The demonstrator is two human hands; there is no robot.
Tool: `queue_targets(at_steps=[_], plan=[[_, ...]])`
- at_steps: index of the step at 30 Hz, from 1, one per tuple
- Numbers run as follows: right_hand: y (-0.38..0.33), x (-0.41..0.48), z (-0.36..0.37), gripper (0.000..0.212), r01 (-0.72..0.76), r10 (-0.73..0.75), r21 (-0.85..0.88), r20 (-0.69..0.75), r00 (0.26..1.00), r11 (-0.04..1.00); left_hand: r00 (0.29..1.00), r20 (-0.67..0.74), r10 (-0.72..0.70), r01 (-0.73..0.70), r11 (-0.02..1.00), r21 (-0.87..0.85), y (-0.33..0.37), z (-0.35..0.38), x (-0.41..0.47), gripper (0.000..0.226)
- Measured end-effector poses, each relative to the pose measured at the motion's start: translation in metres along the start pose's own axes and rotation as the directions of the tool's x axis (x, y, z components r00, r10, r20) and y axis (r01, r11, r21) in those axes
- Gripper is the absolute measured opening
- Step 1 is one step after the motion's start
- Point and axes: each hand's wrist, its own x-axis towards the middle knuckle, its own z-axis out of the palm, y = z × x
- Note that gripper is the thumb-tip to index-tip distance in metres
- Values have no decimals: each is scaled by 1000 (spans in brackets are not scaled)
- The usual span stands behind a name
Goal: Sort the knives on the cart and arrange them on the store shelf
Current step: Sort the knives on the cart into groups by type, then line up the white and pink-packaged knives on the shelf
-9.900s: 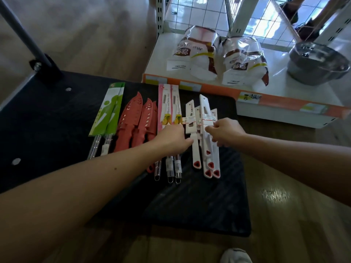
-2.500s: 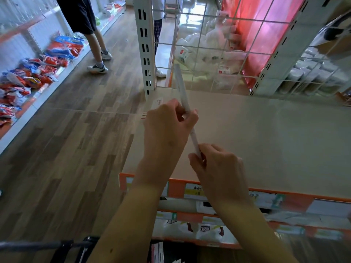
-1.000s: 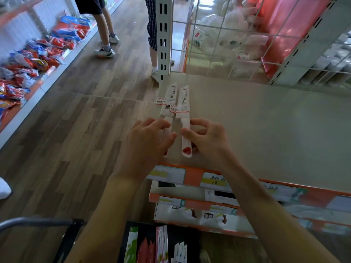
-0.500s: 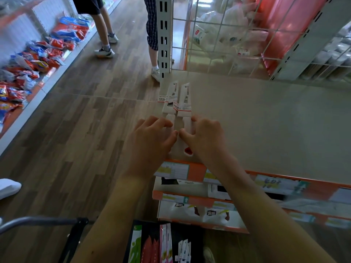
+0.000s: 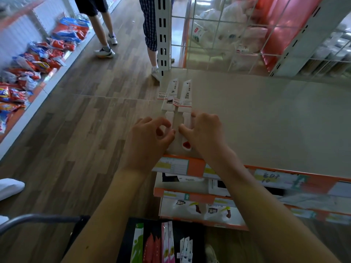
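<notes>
Two white sheathed knives lie side by side on the beige top shelf (image 5: 266, 120) near its left front corner, tips pointing away from me. My left hand (image 5: 148, 141) pinches the handle of the left white knife (image 5: 171, 95) with curled fingers. My right hand (image 5: 207, 133) curls over the handle of the right white knife (image 5: 186, 95), whose red-marked handle end shows below my thumb. Below, on the black cart (image 5: 129, 240), lie a green-packed knife (image 5: 137, 243), red sheathed knives (image 5: 152, 249), pink-packed knives (image 5: 168, 242) and more white knives (image 5: 186, 247).
A white slotted upright (image 5: 162, 35) and a wire grid (image 5: 228, 35) back the shelf. Two people's legs (image 5: 103, 25) stand in the aisle beyond. Snack packets (image 5: 38, 59) line the low left shelf. Lower shelves with orange price strips (image 5: 190, 194) sit under my arms.
Both hands lowered the two white knives onto the shelf and stay on their handles. In the last half second the hands barely moved, parting slightly.
</notes>
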Motion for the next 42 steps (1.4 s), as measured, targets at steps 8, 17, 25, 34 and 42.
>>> queue_targets(at_steps=[8, 17, 25, 34, 42], plan=[[0, -14, -2, 35, 65, -67, 29, 56, 996, 997, 993, 109, -43, 44, 999, -1, 4, -8, -4, 23], [0, -27, -6, 34, 67, -70, 41, 70, 995, 997, 991, 125, -55, 45, 995, 84, 7, -11, -6, 21], [-7, -51, -21, 48, 61, -57, -111, 38, 998, 992, 987, 120, -111, 94, 985, 142, 10, -26, -23, 42], [-11, -105, -23, 48, -1, -1, -114, -17, 1000, 993, 988, 149, -26, 3, 988, 154, 10, -49, -73, 43], [4, -188, 12, 49, -82, 79, -72, -40, 996, 994, 967, 248, 56, -83, 991, 101, -8, -28, -135, 44]])
